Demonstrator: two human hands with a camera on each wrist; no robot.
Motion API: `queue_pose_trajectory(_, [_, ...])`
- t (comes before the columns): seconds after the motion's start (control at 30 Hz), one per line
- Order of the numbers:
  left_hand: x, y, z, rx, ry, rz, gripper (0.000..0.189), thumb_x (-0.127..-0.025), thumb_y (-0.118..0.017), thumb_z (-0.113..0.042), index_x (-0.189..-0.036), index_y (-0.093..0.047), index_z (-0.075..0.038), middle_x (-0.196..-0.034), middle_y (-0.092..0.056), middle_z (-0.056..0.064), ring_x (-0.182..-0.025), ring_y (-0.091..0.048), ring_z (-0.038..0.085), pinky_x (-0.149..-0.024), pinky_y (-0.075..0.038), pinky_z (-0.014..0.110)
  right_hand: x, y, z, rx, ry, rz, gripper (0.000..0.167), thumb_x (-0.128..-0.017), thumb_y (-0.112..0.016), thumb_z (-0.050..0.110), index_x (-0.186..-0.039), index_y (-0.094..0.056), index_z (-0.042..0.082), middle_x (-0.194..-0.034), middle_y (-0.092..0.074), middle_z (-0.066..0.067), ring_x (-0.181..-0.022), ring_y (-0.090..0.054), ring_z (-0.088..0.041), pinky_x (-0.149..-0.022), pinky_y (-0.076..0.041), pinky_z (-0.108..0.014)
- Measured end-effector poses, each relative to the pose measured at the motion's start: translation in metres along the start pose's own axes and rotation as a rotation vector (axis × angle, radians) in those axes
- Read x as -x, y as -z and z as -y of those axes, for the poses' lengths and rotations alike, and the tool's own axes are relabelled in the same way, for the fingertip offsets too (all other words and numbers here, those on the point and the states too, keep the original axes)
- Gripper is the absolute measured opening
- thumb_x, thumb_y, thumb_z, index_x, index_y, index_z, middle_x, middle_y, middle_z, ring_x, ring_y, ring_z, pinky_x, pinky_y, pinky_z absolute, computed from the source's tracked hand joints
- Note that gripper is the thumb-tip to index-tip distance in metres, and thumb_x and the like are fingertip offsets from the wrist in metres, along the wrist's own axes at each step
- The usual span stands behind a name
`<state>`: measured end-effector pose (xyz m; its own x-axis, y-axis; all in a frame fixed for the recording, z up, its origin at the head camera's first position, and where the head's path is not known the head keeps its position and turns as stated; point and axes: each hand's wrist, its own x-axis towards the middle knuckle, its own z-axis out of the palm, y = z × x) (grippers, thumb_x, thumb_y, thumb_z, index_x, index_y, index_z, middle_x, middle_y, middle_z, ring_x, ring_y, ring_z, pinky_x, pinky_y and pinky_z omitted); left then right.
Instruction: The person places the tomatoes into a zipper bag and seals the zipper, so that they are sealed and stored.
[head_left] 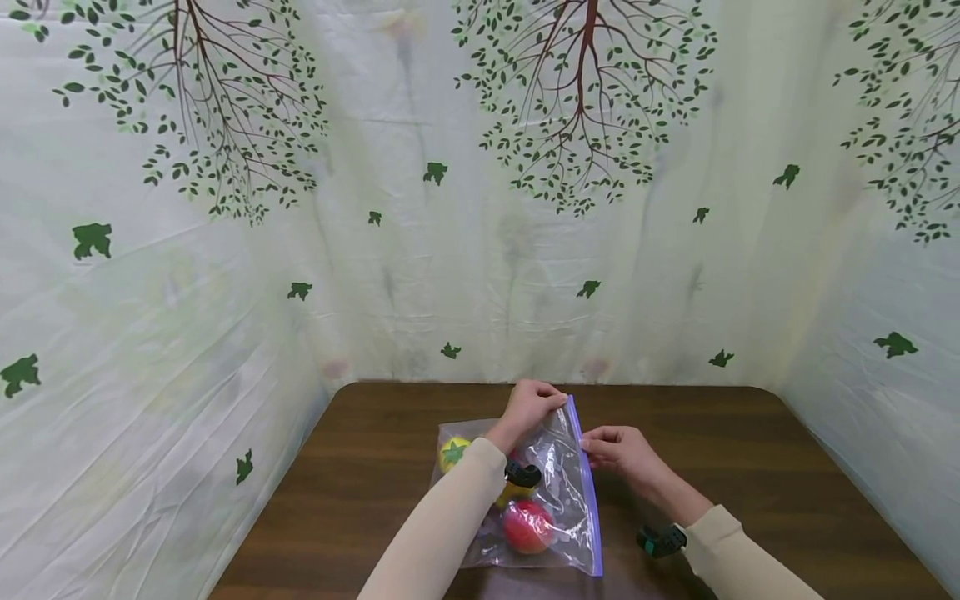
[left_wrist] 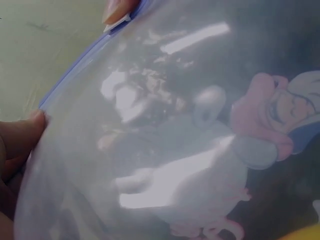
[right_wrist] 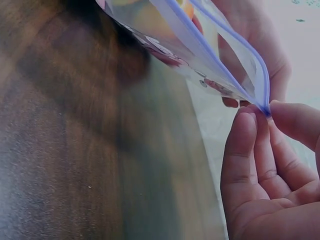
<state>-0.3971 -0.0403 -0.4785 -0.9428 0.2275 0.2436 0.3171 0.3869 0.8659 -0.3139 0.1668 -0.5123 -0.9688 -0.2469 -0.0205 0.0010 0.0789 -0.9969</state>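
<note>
A clear zip bag (head_left: pixel 562 542) with a purple zip strip (head_left: pixel 591 508) and printed cartoon figures lies over the table. Inside show a red round fruit (head_left: pixel 527 527) and a yellow fruit with a green star-shaped top (head_left: pixel 453 452); my left forearm hides other contents. My left hand (head_left: pixel 528 410) pinches the strip's far end. Lower on the strip, my right hand (head_left: pixel 622 454) pinches it between thumb and fingers. In the right wrist view, two purple edges stand apart and meet at those fingertips. A fingertip rests against a small white slider (left_wrist: pixel 118 24) in the left wrist view.
The dark wooden table (head_left: pixel 375 467) has rounded far corners. Behind it and at both sides hangs a pale curtain (head_left: pixel 517 275) printed with trees and leaves. A black wrist strap (head_left: pixel 660 542) sits on the right wrist, another on the left.
</note>
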Motion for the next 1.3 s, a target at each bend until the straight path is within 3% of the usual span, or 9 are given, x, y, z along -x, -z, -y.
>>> queue_pose_trajectory(0.5, [0.002,-0.005,-0.005,0.078,0.038,-0.06,0.012,-0.086,-0.081,-0.021,-0.084,-0.081,-0.009,-0.081,-0.073,-0.003,-0.072,-0.058,0.008,-0.061,-0.046,0.025,0.012,-0.002,-0.003,-0.011,0.012,-0.017,0.034,-0.094,-0.073,0.021,-0.111,-0.07,-0.008,-0.097,-0.073,-0.016,-0.082,-0.071,-0.026,-0.078,-0.06,-0.038])
queue_pose_trajectory(0.73, [-0.001,-0.006,-0.009,0.134,0.043,-0.043,0.012,-0.086,-0.081,-0.02,-0.084,-0.081,-0.008,-0.082,-0.073,-0.002,-0.072,-0.057,0.009,-0.061,-0.046,0.025,0.018,-0.001,-0.004,-0.01,-0.009,-0.037,0.035,-0.093,-0.075,0.024,-0.111,-0.071,-0.006,-0.099,-0.072,-0.017,-0.083,-0.071,-0.029,-0.079,-0.06,-0.04])
queue_pose_trajectory(1.3, [-0.003,-0.004,-0.004,0.138,0.067,-0.058,0.014,-0.086,-0.082,-0.022,-0.085,-0.081,-0.008,-0.084,-0.073,-0.002,-0.074,-0.057,0.009,-0.063,-0.046,0.024,0.035,-0.006,-0.005,0.033,-0.006,-0.013,0.033,-0.093,-0.075,0.024,-0.107,-0.071,-0.006,-0.097,-0.073,-0.016,-0.081,-0.07,-0.029,-0.078,-0.06,-0.041])
